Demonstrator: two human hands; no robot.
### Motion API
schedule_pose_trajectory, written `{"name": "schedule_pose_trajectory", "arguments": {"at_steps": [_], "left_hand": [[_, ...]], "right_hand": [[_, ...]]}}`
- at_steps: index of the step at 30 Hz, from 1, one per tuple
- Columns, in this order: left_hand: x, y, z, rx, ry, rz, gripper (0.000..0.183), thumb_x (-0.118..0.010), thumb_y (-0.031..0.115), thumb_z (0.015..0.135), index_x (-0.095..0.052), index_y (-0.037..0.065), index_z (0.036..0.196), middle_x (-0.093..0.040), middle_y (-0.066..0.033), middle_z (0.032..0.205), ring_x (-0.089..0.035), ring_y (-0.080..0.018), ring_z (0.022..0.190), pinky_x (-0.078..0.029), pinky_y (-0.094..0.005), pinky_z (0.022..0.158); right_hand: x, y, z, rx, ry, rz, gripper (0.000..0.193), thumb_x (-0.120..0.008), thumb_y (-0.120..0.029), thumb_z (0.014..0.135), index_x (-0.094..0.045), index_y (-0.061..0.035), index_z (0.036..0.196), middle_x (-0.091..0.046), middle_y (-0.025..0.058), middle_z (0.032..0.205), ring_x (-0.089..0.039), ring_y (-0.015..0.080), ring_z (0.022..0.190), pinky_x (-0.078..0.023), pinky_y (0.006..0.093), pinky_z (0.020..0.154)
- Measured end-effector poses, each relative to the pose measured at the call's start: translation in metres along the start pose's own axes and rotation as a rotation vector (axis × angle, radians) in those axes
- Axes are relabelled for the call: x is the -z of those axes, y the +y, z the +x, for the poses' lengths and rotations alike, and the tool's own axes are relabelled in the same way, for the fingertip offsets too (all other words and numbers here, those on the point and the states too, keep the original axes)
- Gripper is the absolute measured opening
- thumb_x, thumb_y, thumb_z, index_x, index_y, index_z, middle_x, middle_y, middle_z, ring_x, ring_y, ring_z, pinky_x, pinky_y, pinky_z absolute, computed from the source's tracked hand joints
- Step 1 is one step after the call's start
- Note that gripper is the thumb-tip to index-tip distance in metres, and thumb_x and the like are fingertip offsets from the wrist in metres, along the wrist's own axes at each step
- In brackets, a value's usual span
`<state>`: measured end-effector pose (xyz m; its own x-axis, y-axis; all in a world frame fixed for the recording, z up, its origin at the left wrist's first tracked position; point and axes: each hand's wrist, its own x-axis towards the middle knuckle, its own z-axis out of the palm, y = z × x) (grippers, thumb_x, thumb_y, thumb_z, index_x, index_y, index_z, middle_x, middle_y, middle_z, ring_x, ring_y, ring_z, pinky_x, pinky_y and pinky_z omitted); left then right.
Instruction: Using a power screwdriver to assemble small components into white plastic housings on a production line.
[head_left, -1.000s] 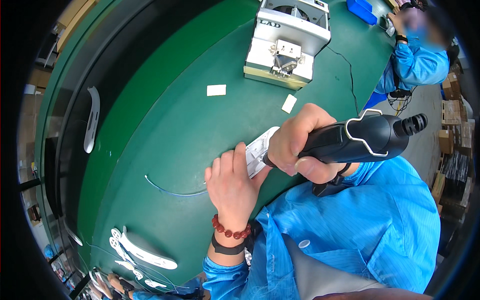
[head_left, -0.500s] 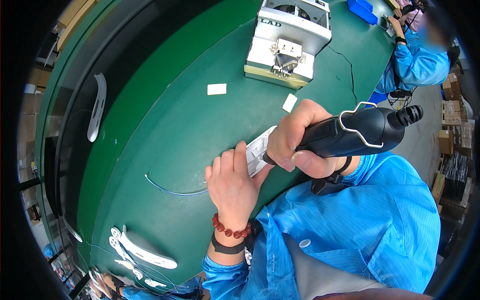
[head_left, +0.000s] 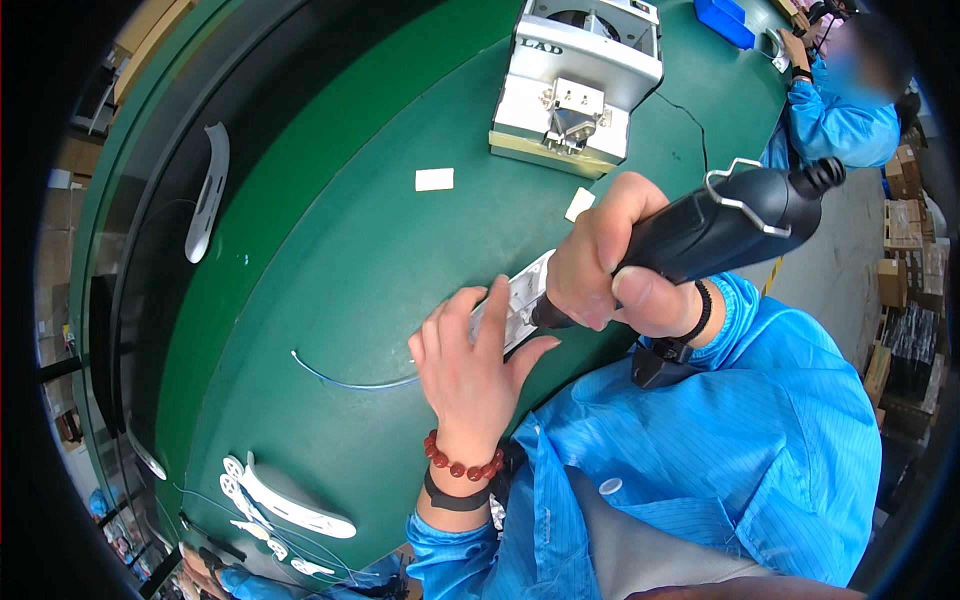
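Observation:
My right hand (head_left: 610, 265) is wrapped around a black electric screwdriver (head_left: 725, 225) with a wire hanging loop at its back end. Its dark nose slants down onto a narrow white plastic housing (head_left: 537, 272), whose open inner side faces up. The bit's tip is hidden. My left hand (head_left: 465, 365) holds the housing against the table, its index finger stretched along one side and its thumb lying off the near edge. The palm covers the housing's lower end. Beside that hand, a thin blue wire (head_left: 350, 385) runs out leftward over the green tabletop.
A grey-white machine (head_left: 575, 90) stands at the far side, with two small pale cards (head_left: 434, 179) before it. White curved shells (head_left: 295, 505) and wired parts lie near left; another shell (head_left: 208, 195) lies on the far-left belt. A co-worker (head_left: 840, 110) sits far right near a blue bin (head_left: 725, 22).
The screwdriver's back end has swung up a little and my right hand has risen slightly. My left thumb has spread away from the housing. The far-left shell has shifted away from me.

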<state>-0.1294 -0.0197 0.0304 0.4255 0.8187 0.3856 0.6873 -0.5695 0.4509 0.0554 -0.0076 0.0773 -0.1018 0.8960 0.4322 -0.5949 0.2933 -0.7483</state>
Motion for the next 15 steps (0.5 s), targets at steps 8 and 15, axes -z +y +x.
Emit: {"name": "schedule_pose_trajectory", "arguments": {"at_steps": [8, 15], "left_hand": [[-0.0008, 0.0013, -0.0090, -0.065, 0.123, -0.101, 0.034, -0.082, 0.017, 0.068, -0.070, 0.011, 0.099, -0.062, 0.0001, 0.105, -0.057, -0.0220, 0.100, -0.036, -0.0388, 0.087], [-0.0018, 0.0004, -0.0063, -0.042, 0.162, -0.174, 0.025, -0.082, 0.008, 0.063, -0.066, 0.010, 0.082, -0.063, -0.0002, 0.088, -0.060, -0.0218, 0.087, -0.037, -0.0370, 0.081]], "right_hand": [[-0.0054, -0.0060, 0.0054, -0.065, 0.004, 0.017, 0.025, -0.063, -0.023, 0.094, -0.043, -0.0095, 0.100, -0.054, 0.0038, 0.070, -0.050, 0.0140, 0.052, -0.043, 0.0299, 0.051], [-0.0064, 0.0020, 0.0078, 0.031, 0.013, 0.049, 0.017, -0.058, -0.004, 0.091, -0.043, -0.0021, 0.098, -0.056, 0.0097, 0.066, -0.053, 0.0142, 0.052, -0.046, 0.0299, 0.048]]}}
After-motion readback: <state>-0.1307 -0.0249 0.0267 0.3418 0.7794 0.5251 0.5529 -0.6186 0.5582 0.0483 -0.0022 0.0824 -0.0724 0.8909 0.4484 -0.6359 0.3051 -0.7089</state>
